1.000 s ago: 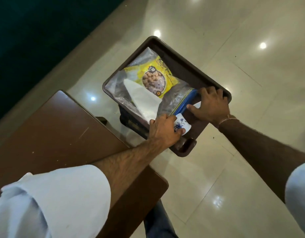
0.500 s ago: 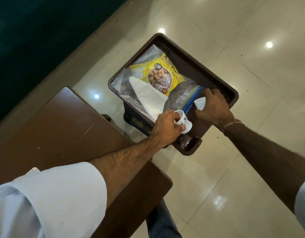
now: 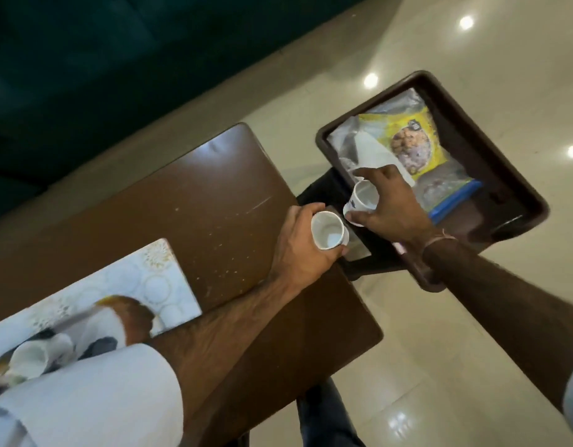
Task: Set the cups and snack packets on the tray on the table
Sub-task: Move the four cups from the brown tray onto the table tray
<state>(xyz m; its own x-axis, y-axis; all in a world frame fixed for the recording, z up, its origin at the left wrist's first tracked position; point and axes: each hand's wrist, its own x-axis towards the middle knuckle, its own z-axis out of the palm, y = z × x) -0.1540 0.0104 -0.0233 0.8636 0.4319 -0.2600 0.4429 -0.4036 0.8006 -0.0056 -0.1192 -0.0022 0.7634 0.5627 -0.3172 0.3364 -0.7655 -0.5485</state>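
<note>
My left hand (image 3: 298, 250) grips a small white cup (image 3: 328, 234) above the right edge of the brown table (image 3: 195, 201). My right hand (image 3: 391, 208) holds a second white cup (image 3: 362, 198) with a blue print, over the near-left corner of the dark brown tray (image 3: 482, 150). In that tray lie a yellow snack packet (image 3: 411, 140), a clear packet with a blue strip (image 3: 453, 195) and a white paper (image 3: 375, 153). A white patterned tray (image 3: 149, 285) rests on the table at the left, with another white cup (image 3: 37, 356) lying on it, blurred.
The dark tray sits on a low black stand (image 3: 320, 195) beside the table, above a glossy cream tiled floor (image 3: 440, 350). A dark green surface (image 3: 117, 59) fills the top left. My white sleeve (image 3: 95, 401) covers the lower left corner.
Both hands have lifted their cups out of the dark tray and moved them left towards the table. The view has swung left, bringing the white patterned tray into sight.
</note>
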